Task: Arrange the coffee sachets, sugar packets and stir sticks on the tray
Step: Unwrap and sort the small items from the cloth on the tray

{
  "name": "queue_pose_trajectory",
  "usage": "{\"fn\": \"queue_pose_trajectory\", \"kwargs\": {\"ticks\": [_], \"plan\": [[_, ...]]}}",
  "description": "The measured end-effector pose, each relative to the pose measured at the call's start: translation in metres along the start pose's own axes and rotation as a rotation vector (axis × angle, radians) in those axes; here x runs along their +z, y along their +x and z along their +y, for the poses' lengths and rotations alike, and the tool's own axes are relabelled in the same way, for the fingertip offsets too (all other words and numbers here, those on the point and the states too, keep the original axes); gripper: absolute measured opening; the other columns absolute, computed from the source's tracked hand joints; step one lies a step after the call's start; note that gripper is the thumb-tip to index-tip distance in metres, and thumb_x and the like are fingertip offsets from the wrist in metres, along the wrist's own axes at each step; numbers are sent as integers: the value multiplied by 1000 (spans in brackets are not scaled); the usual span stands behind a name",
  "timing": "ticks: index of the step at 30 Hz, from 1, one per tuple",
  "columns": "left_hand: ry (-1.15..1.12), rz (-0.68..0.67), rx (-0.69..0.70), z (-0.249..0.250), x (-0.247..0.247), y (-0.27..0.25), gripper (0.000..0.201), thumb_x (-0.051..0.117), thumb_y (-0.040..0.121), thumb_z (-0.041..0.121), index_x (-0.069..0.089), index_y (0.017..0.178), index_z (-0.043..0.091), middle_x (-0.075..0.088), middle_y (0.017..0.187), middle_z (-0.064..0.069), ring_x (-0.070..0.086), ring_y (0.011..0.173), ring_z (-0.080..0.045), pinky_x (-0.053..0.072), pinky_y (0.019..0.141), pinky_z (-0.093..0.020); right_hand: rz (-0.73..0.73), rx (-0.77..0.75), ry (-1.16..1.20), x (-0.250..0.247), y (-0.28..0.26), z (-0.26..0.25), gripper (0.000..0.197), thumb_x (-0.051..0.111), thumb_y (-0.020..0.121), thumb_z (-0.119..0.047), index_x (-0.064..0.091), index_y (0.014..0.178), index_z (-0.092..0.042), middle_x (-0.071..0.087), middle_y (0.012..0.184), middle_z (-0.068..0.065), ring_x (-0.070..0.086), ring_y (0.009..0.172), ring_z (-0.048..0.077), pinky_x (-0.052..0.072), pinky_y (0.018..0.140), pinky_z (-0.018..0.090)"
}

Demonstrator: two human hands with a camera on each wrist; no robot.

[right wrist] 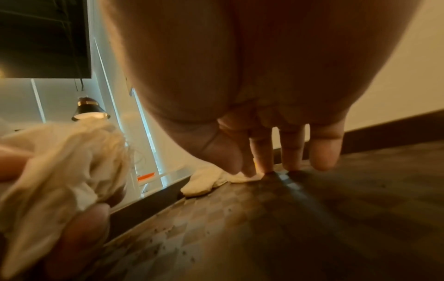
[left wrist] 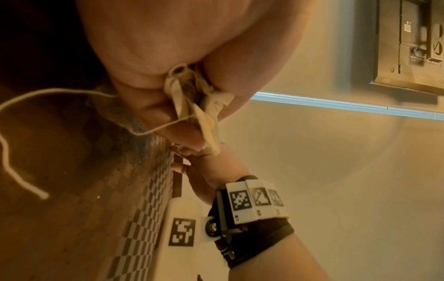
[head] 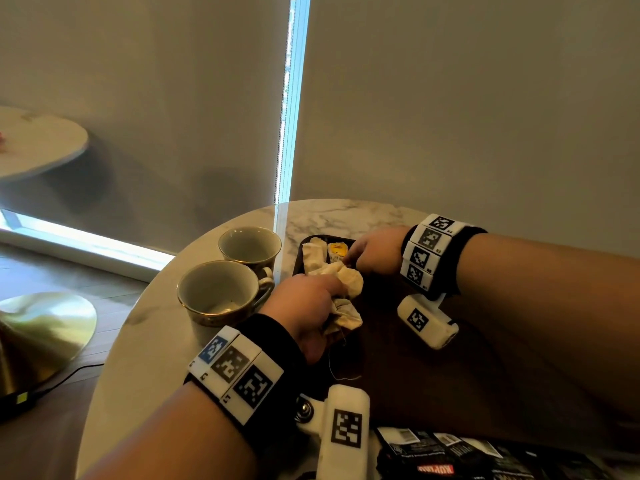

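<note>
head above; wrists close, sharing tray [head: 381, 341].
</note>
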State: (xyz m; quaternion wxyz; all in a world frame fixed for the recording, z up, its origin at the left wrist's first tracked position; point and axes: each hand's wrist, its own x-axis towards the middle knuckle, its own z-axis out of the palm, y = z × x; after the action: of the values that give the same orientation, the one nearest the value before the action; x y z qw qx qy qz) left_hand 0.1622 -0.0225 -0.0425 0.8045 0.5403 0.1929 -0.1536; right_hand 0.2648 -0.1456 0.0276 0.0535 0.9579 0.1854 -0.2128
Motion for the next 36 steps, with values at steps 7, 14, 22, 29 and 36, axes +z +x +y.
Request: {"fn": "queue_pose_trajectory", "kwargs": {"ticks": [7, 14, 22, 29, 36], "plan": [[-70, -24, 43, -1, 1, -3, 39, 63, 92, 8, 57, 131, 10, 63, 95, -15, 64, 60, -20, 52, 51, -29, 99, -44, 45, -3, 1, -2, 40, 55, 96, -22, 63, 134, -31, 63, 132, -7, 58, 119, 14, 45, 103, 29], [-195, -78, 118, 4, 8, -11, 22, 54, 91, 6, 58, 113, 9, 45, 82, -11, 46, 60, -17, 35, 57, -29, -11, -270, 985, -11, -27, 21, 29, 73, 83, -29, 66, 104, -10, 68, 83, 6, 65, 69, 15, 52, 56, 27], [-272, -113, 222, 9, 14, -21, 25, 51, 104, 20, 60, 120, 3, 68, 65, -7, 63, 50, -14, 50, 46, -23, 186, -308, 882, 1, -47, 15, 26, 74, 82, 5, 65, 100, -12, 72, 80, 9, 69, 65, 15, 52, 51, 24], [-370, -51, 193, 7, 15, -18, 33, 57, 101, 27, 61, 128, 10, 69, 102, -14, 64, 62, -17, 53, 53, -27, 287, -289, 786, -13, -65, 16, 22, 60, 86, 9, 64, 81, -13, 69, 67, 3, 58, 46, 4, 45, 47, 20], [-313, -24, 182, 8, 12, -18, 25, 56, 100, 19, 59, 123, 10, 67, 98, -15, 64, 65, -18, 53, 53, -28, 266, -340, 1025, -14, -68, 29, 30, 50, 88, 16, 58, 78, -10, 68, 92, 17, 68, 63, 19, 48, 45, 23]]}}
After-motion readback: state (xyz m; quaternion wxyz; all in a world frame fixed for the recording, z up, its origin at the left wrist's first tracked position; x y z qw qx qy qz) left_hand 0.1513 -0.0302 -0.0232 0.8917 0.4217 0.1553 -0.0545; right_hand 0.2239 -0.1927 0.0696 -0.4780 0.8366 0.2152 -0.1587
